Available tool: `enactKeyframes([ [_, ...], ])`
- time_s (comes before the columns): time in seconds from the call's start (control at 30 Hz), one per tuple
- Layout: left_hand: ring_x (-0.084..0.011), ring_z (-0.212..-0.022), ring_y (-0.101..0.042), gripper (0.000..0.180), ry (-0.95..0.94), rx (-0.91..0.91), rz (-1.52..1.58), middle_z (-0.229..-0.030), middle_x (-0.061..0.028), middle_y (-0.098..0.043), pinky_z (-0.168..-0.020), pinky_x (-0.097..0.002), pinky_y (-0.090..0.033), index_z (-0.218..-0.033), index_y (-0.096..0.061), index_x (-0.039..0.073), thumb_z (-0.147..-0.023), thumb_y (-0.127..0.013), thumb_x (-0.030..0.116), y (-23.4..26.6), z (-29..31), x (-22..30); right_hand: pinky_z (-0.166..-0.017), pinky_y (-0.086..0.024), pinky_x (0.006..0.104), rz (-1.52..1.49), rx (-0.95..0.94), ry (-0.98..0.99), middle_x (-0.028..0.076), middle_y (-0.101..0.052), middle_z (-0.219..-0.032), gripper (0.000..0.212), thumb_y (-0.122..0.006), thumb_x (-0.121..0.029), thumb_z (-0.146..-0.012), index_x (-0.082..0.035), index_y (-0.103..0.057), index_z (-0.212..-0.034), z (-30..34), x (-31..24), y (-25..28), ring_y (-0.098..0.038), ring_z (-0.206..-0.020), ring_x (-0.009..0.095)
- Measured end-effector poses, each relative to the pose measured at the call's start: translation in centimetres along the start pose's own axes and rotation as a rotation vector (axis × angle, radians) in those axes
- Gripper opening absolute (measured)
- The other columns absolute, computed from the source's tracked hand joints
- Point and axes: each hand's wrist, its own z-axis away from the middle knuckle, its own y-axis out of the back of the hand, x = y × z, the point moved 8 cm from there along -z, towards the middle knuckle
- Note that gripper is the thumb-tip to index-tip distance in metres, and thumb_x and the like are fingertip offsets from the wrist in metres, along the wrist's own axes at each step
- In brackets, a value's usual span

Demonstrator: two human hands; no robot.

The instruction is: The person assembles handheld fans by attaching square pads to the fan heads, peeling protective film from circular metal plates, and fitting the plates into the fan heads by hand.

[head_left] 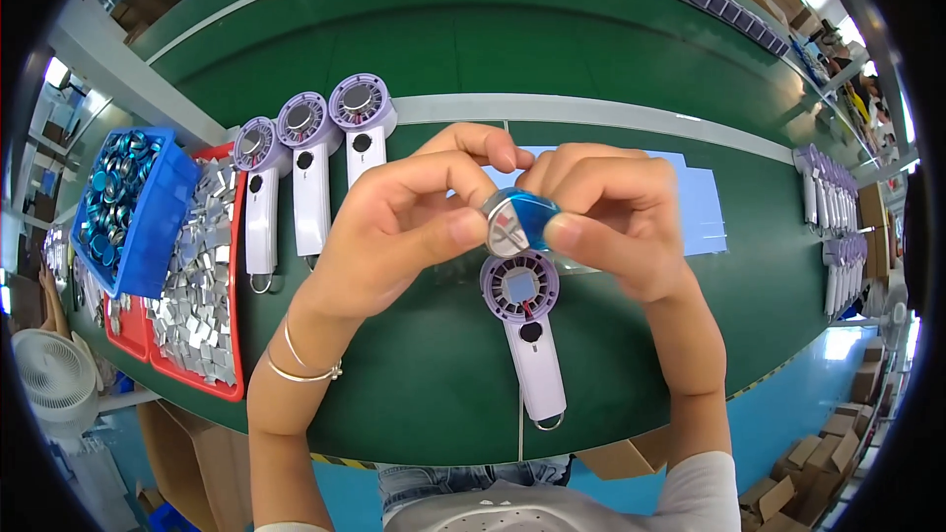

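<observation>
In front of me, a small round shiny metal disc point(506, 232) is pinched between the thumb and fingers of my left hand point(389, 222). A glossy blue film point(535, 216) stands out from the disc's right side, and my right hand point(626, 222) grips it between thumb and fingers. Just below both hands a handheld fan point(535, 365) lies on the green table. Its round purple head points away from me and has a light square patch at the centre. Red wire shows where the head meets the white handle.
Three similar fans point(311, 197) lie to the left. Beyond them a blue bin point(177, 202) holds blue-filmed discs, next to a red tray point(239, 335) of small silvery squares. Light-blue sheets point(702, 212) lie behind my right hand. More fans point(843, 251) line the far right edge.
</observation>
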Motion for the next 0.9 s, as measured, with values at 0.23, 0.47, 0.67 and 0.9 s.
enactKeyframes([
  [0.23,-0.0232,-0.126,-0.044,0.016,-0.045,-0.144,0.128,-0.126,-0.0110,-0.049,-0.107,-0.0387,-0.035,-0.092,-0.066,0.000,-0.090,-0.071,0.016,-0.4,-0.2,-0.4,-0.076,-0.046,0.0355,-0.109,0.051,-0.010,0.008,-0.061,-0.075,0.015,-0.068,-0.003,-0.084,0.000,-0.060,-0.072,0.0,0.0,0.5,-0.056,-0.073,0.019],
  [0.47,-0.0277,-0.128,-0.046,0.024,-0.106,-0.171,0.169,-0.123,-0.0147,-0.053,-0.107,-0.0409,-0.039,-0.091,-0.065,0.000,-0.091,-0.071,0.023,-0.2,-0.3,0.8,-0.078,-0.049,0.0413,-0.172,0.217,0.073,0.015,-0.058,-0.089,0.020,-0.064,-0.019,-0.090,-0.002,-0.054,-0.085,0.1,-1.1,5.3,-0.056,-0.080,0.025],
  [0.67,-0.0346,-0.134,-0.043,0.029,-0.261,-0.086,0.364,-0.128,-0.0127,-0.052,-0.101,-0.0462,-0.050,-0.097,-0.062,0.002,-0.093,-0.070,0.029,2.7,0.5,4.1,-0.088,-0.038,0.0385,-0.106,0.606,0.278,0.005,-0.043,-0.086,0.017,-0.054,-0.018,-0.101,-0.006,-0.047,-0.092,10.7,-10.2,16.9,-0.043,-0.088,0.018],
  [0.9,-0.0346,-0.129,-0.047,0.023,-0.242,-0.169,0.227,-0.121,-0.0101,-0.051,-0.096,-0.0450,-0.050,-0.087,-0.061,0.009,-0.087,-0.077,0.027,0.3,0.4,3.6,-0.070,-0.044,0.0266,0.736,1.494,-0.085,0.001,-0.051,-0.080,0.009,-0.054,-0.014,-0.102,-0.005,-0.056,-0.103,42.0,-12.2,17.4,-0.047,-0.073,0.011],
])
